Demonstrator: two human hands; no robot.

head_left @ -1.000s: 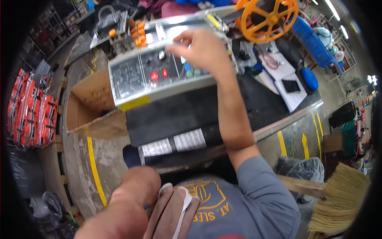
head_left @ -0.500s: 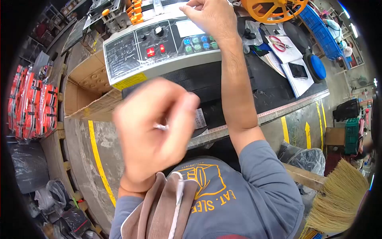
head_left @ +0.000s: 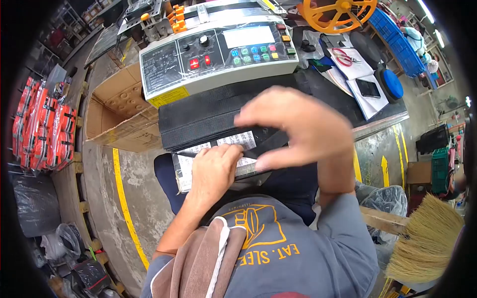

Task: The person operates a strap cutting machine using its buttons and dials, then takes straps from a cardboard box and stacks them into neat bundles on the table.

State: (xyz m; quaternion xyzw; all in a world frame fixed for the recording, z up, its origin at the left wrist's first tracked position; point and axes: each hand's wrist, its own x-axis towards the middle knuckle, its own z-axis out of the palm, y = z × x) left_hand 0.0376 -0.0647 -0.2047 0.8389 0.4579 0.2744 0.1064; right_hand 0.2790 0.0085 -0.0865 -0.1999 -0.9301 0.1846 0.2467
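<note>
Standing far out to the left of the control box (head_left: 218, 72), red packs (head_left: 42, 124) in clear wrap lean against one another. Between them and the control box, just beside its left end, a cardboard box (head_left: 144, 133) sits with its top open. Along the near side of the control box, below its front edge, black webbing (head_left: 198, 119) lies flat in a layered stack. The left hand (head_left: 213, 166) is nearer the person than that stack, below the middle of the control box, its fingers curled over printed labels (head_left: 238, 140) beside a black strip (head_left: 271, 144); whether they pinch the strip I cannot tell. The strip slants up to the right, below the right end of the control box. Above it the right hand (head_left: 310, 129) is blurred and open, thumb well apart from the fingers. Beyond the right end of the control box stands an orange reel (head_left: 344, 6). To the right of the control box, red-handled scissors (head_left: 343, 57) and a phone (head_left: 368, 88) rest on papers (head_left: 366, 110), and a blue disc (head_left: 393, 84) lies just past them.
</note>
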